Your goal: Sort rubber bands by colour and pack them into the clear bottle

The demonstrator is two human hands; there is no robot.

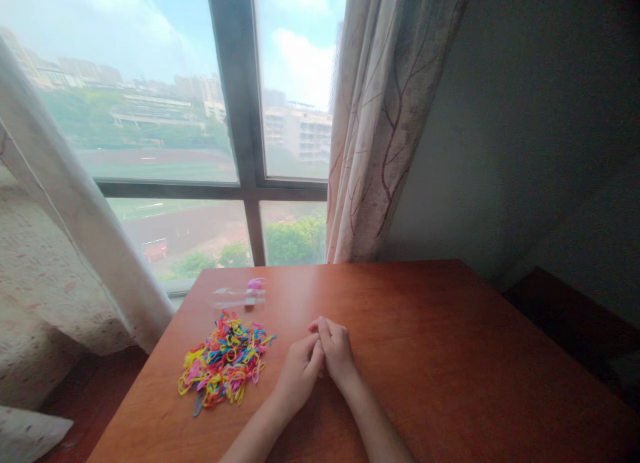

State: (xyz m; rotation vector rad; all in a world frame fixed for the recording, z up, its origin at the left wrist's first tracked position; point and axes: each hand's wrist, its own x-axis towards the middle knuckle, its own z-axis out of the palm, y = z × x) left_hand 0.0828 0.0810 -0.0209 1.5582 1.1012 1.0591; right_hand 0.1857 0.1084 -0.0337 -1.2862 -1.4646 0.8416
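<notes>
My left hand (299, 373) and my right hand (336, 351) rest together on the reddish-brown wooden table (450, 356), fingertips touching in a pinch. A small reddish bit shows at the fingertips; I cannot make out what it is. Just left of my left hand lies a pile of small rubber bands (224, 360) in yellow, pink, blue, red and orange. Beyond the pile, a clear plastic bag (240, 295) lies flat with a few pink bands at its right end.
The table stands against a large window (240, 149) with a dark frame. Patterned curtains hang at the left (75, 249) and right (385, 116). A grey wall (540, 149) runs along the right side. A dark ledge (565, 316) sits beyond the table's right edge.
</notes>
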